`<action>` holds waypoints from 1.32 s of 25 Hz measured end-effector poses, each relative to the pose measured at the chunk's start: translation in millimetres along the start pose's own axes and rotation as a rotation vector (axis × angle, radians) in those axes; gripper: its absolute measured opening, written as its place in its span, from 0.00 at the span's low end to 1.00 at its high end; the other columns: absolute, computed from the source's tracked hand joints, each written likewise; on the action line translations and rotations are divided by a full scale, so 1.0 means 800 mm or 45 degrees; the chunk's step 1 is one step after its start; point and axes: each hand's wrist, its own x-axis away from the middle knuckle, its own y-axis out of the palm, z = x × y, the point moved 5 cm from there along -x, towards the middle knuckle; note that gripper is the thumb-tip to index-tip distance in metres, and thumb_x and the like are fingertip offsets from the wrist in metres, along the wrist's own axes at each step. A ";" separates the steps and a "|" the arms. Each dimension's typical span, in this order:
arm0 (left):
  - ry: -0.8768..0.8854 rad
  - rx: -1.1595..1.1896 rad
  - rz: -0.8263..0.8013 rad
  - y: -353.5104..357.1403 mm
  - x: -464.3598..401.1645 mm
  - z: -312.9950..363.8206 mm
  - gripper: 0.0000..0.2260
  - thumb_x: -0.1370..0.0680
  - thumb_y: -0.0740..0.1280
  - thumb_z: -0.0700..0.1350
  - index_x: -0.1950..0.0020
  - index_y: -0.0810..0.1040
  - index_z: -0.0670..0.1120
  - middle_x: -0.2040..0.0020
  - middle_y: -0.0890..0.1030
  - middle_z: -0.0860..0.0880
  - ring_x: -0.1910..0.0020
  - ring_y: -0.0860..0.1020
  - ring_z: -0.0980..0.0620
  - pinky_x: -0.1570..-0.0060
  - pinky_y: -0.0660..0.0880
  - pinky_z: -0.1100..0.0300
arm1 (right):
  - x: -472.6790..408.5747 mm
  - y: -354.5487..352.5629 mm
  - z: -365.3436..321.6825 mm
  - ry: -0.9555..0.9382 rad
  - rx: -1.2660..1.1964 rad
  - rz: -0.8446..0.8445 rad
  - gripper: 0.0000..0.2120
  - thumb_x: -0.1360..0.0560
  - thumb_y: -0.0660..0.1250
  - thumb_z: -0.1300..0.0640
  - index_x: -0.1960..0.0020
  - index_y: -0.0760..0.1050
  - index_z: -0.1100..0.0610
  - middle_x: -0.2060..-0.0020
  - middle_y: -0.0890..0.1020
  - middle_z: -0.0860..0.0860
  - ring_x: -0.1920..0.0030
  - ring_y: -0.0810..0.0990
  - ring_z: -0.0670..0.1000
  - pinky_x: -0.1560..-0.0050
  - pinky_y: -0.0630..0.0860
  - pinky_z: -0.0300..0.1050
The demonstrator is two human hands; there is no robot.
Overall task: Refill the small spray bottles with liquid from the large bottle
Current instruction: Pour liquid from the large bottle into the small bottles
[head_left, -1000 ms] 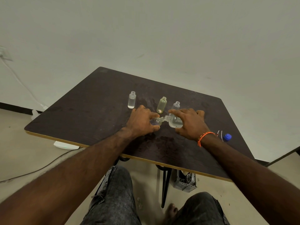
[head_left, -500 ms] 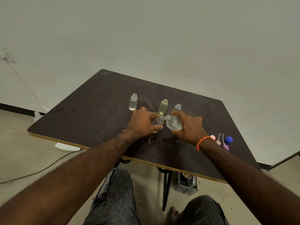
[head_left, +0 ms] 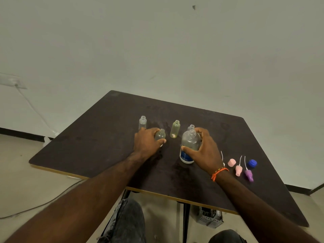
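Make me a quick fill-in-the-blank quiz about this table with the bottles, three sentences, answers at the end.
1. The right hand grips the ____ bottle, which stands upright with a blue label.
2. The left hand holds a small clear bottle that has no ____ on it.
3. The blue cap lies on the table to the ____ of the right hand.

Answers: large; cap; right

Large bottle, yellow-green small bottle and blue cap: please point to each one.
large bottle (head_left: pixel 190 142), head view, on its clear body.
yellow-green small bottle (head_left: pixel 175 129), head view, on its body.
blue cap (head_left: pixel 252 163), head view, on its top.
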 end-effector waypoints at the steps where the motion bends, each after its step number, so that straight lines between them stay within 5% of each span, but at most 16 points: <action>1: -0.016 -0.020 0.009 0.003 -0.002 -0.001 0.21 0.27 0.76 0.62 0.38 0.85 0.53 0.50 0.86 0.54 0.48 0.83 0.51 0.42 0.81 0.46 | 0.001 0.001 0.004 0.005 -0.016 0.011 0.36 0.34 0.79 0.43 0.32 0.66 0.45 0.37 0.76 0.46 0.39 0.76 0.50 0.41 0.79 0.52; 7: -0.114 -0.105 0.030 0.018 -0.020 0.007 0.24 0.22 0.73 0.59 0.29 0.79 0.51 0.37 0.82 0.43 0.39 0.80 0.40 0.36 0.77 0.45 | -0.004 0.003 0.023 -0.011 -0.051 0.019 0.37 0.33 0.79 0.43 0.29 0.67 0.47 0.36 0.75 0.46 0.38 0.75 0.48 0.38 0.78 0.50; 14: -0.152 -0.288 0.052 0.029 -0.043 0.030 0.23 0.18 0.70 0.55 0.26 0.76 0.47 0.41 0.84 0.42 0.36 0.77 0.40 0.37 0.75 0.46 | -0.004 0.000 0.029 -0.023 -0.117 0.068 0.36 0.33 0.81 0.47 0.30 0.70 0.51 0.38 0.72 0.46 0.39 0.73 0.45 0.37 0.75 0.45; 20: -0.287 -0.261 0.083 0.023 -0.038 0.033 0.40 0.24 0.75 0.61 0.18 0.64 0.45 0.30 0.78 0.42 0.27 0.72 0.40 0.32 0.74 0.46 | -0.006 0.001 0.031 0.017 -0.120 0.048 0.36 0.33 0.80 0.46 0.30 0.70 0.51 0.38 0.73 0.46 0.39 0.74 0.47 0.37 0.75 0.47; 26: 0.182 -0.283 0.121 0.024 -0.023 0.081 0.28 0.21 0.71 0.57 0.24 0.71 0.50 0.29 0.77 0.49 0.27 0.67 0.47 0.30 0.63 0.47 | 0.000 -0.003 0.023 0.036 -0.141 0.056 0.33 0.33 0.78 0.46 0.31 0.70 0.48 0.38 0.78 0.45 0.40 0.78 0.48 0.40 0.78 0.52; 33: 0.180 -0.638 -0.180 0.053 -0.070 0.096 0.34 0.21 0.67 0.64 0.22 0.68 0.44 0.18 0.63 0.39 0.16 0.50 0.39 0.20 0.52 0.38 | 0.009 -0.032 0.037 0.082 -0.133 0.113 0.30 0.36 0.79 0.47 0.36 0.72 0.44 0.43 0.80 0.41 0.44 0.80 0.46 0.42 0.79 0.52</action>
